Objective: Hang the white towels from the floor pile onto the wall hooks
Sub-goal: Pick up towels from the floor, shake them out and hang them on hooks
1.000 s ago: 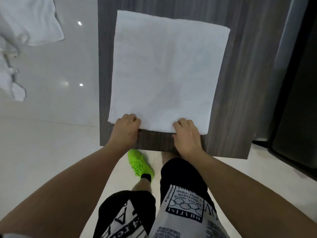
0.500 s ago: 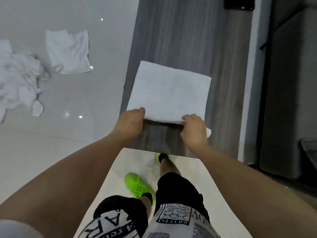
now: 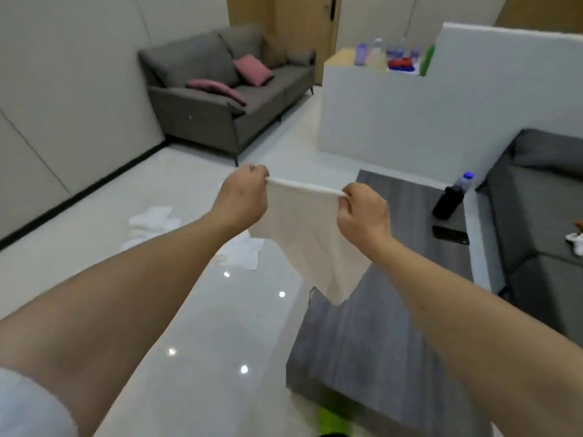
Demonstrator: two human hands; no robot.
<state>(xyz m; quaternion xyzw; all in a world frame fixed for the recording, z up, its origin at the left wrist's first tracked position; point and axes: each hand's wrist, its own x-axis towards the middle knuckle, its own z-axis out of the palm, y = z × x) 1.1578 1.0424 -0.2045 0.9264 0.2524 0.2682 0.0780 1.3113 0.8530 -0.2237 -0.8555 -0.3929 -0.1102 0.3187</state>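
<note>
A white towel (image 3: 310, 238) hangs in the air in front of me, stretched by its top edge between both hands. My left hand (image 3: 243, 197) pinches the left top corner and my right hand (image 3: 362, 216) pinches the right one. The towel's lower end dangles over the near corner of a grey wooden table (image 3: 372, 335). Behind my left arm, a pile of white towels (image 3: 151, 223) lies on the glossy floor, with one more white towel (image 3: 244, 252) spread flat beside it. No wall hooks are in view.
A grey sofa (image 3: 227, 93) with pink cushions stands at the far wall. A white partition (image 3: 394, 115) carries bottles on top. On the table are a dark bottle (image 3: 449, 200) and a black phone (image 3: 451, 234). Another grey sofa (image 3: 542, 222) is at the right.
Both hands lifted the towel off the table top, where it lay flat, and now hold it up hanging. My view has risen from the table to the room.
</note>
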